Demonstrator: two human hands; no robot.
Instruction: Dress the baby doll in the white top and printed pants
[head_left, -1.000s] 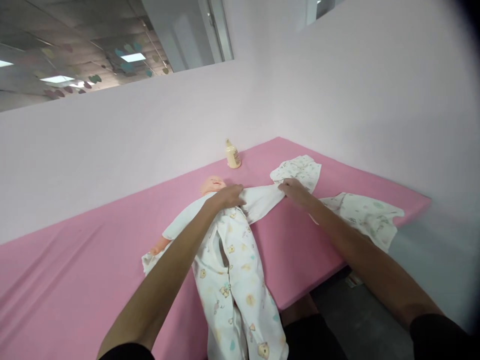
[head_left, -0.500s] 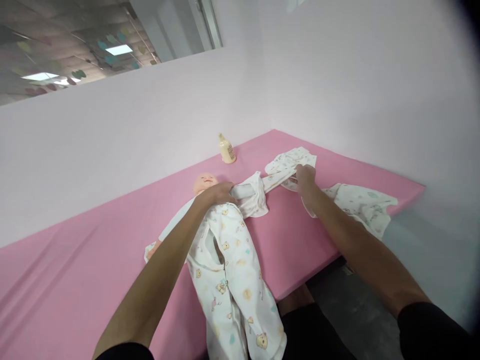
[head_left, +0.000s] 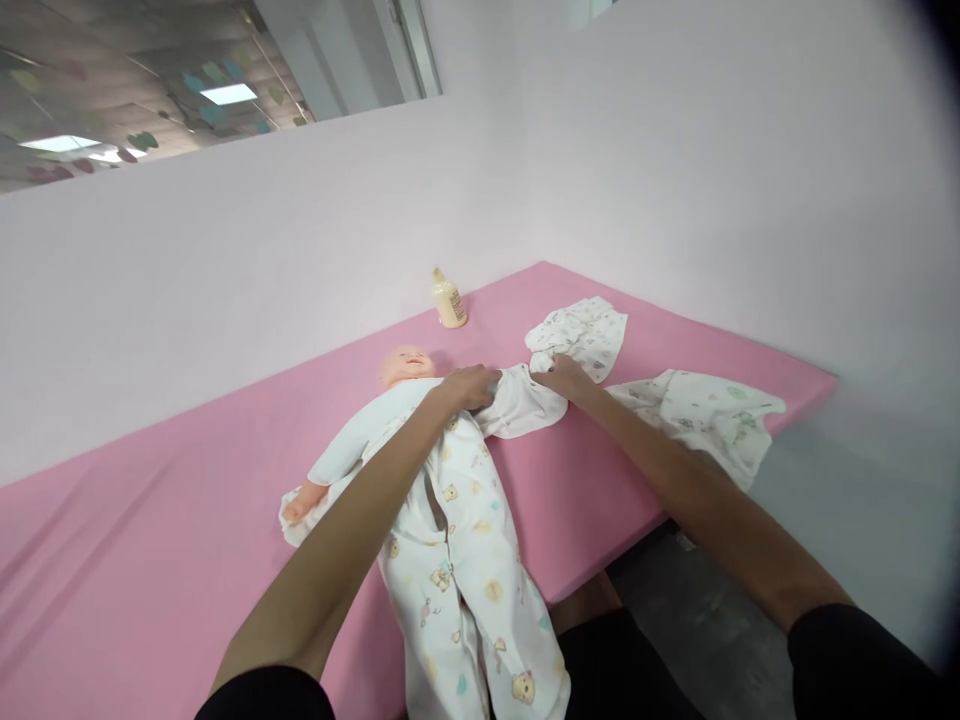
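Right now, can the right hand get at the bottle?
Probably yes, but the right hand seems closed on the white cloth, so it would likely need to let go first. Pink surface shows between it and the bottle.

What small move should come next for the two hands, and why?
Probably the right hand should draw the white cloth a little straighter, with the left hand steadying the doll: the cloth lies gathered between the hands, pinched by the right, and the doll's hand on that side does not show.
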